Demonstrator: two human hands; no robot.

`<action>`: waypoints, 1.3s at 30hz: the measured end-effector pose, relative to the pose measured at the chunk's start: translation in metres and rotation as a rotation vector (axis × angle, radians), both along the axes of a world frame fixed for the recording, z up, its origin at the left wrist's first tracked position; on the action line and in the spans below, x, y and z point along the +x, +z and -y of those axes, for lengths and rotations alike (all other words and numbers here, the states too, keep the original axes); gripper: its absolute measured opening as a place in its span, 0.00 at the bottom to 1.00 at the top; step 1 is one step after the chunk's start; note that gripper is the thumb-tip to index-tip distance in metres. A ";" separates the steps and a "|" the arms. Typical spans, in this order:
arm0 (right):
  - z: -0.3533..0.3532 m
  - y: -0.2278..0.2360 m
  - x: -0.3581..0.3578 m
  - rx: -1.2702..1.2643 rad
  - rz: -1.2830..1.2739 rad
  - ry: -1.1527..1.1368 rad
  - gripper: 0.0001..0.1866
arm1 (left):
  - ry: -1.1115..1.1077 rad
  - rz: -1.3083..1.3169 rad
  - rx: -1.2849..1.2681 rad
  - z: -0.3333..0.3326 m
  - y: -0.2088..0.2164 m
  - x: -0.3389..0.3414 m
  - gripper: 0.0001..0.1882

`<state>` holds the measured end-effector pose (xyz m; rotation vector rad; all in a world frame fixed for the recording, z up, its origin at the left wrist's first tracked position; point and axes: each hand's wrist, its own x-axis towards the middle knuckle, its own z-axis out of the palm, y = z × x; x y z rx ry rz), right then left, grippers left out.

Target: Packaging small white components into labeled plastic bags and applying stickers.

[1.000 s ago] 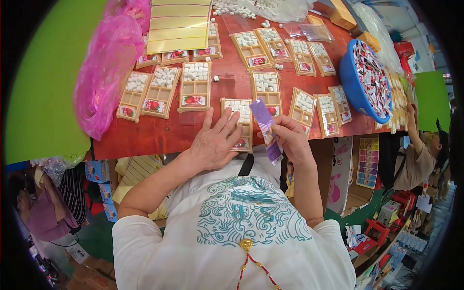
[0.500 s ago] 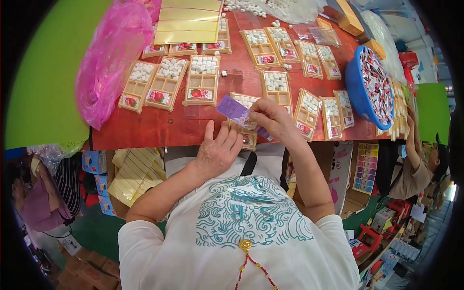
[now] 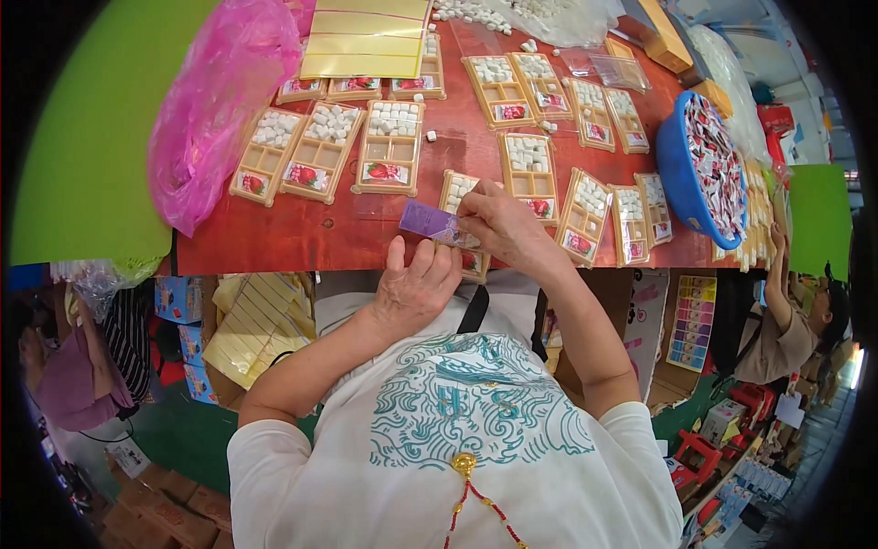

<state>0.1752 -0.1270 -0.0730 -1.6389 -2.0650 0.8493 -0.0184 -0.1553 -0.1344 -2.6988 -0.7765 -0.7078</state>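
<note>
Surface (image 3: 297,245): bag (image 3: 215,110), left end; three trays (image 3: 320,152) to its right; sheet (image 3: 366,41) behind these, over further trays (image 3: 443,80). Near edge, centre: single tray (image 3: 444,190); strip (image 3: 423,221) above it, right end in right hand (image 3: 503,226); left hand (image 3: 418,285) just before strip. Tray cluster (image 3: 505,93), right of centre. Basin (image 3: 670,160), right, containing sachets (image 3: 713,160). Loose pieces (image 3: 471,14), far edge.

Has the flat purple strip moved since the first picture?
Yes: the strip went left, from right of the nearest beige rectangular tray to across its left edge.
</note>
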 end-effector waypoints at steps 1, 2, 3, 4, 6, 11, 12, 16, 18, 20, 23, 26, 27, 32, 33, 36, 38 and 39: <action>0.001 -0.001 -0.001 0.002 0.000 -0.001 0.08 | 0.002 0.011 0.019 0.000 0.000 0.000 0.16; 0.001 -0.003 -0.002 0.024 0.011 0.003 0.07 | 0.001 0.011 0.021 0.000 0.000 0.000 0.16; 0.002 -0.005 -0.003 0.046 0.023 0.006 0.07 | 0.000 0.009 0.012 0.001 -0.001 0.000 0.16; 0.002 -0.007 -0.004 0.047 0.022 0.003 0.07 | 0.000 0.006 0.002 0.001 -0.001 0.000 0.17; 0.002 -0.010 -0.006 0.097 0.091 0.017 0.07 | -0.017 0.018 0.009 -0.002 0.000 0.001 0.15; 0.003 -0.013 -0.013 0.171 0.190 0.019 0.06 | -0.047 -0.015 -0.026 -0.003 -0.001 0.001 0.14; 0.003 -0.014 -0.014 0.202 0.225 0.023 0.06 | -0.050 -0.018 -0.036 -0.004 -0.002 0.001 0.14; 0.005 -0.017 -0.018 0.230 0.270 0.010 0.06 | -0.075 -0.025 -0.100 -0.004 -0.002 0.001 0.16; 0.006 -0.015 -0.019 0.219 0.265 -0.007 0.05 | -0.078 -0.029 -0.088 -0.006 -0.002 0.001 0.15; 0.008 -0.015 -0.018 0.220 0.230 -0.023 0.05 | -0.082 -0.031 -0.075 -0.008 -0.001 0.002 0.14; 0.015 -0.019 -0.014 0.260 0.130 -0.068 0.07 | -0.093 -0.034 -0.070 -0.010 0.000 0.002 0.14; 0.028 -0.020 -0.021 0.406 0.071 -0.184 0.12 | -0.090 -0.051 -0.049 -0.011 0.003 0.003 0.15; 0.031 -0.019 -0.023 0.513 0.077 -0.276 0.15 | -0.091 -0.051 -0.036 -0.011 0.003 0.003 0.15; 0.040 -0.008 -0.007 0.597 0.138 -0.241 0.17 | -0.109 -0.057 -0.028 -0.013 0.006 0.001 0.15; 0.044 -0.010 -0.006 0.566 0.172 -0.145 0.17 | -0.126 -0.056 -0.049 -0.013 0.006 0.002 0.15; 0.050 -0.018 -0.011 0.525 0.271 -0.036 0.14 | -0.153 -0.051 -0.068 -0.016 0.004 0.003 0.15; 0.050 -0.019 -0.012 0.450 0.297 -0.070 0.13 | -0.155 -0.044 -0.064 -0.017 0.004 0.004 0.16; 0.049 -0.017 -0.010 0.354 0.360 -0.054 0.12 | -0.158 -0.053 -0.082 -0.017 0.004 0.003 0.16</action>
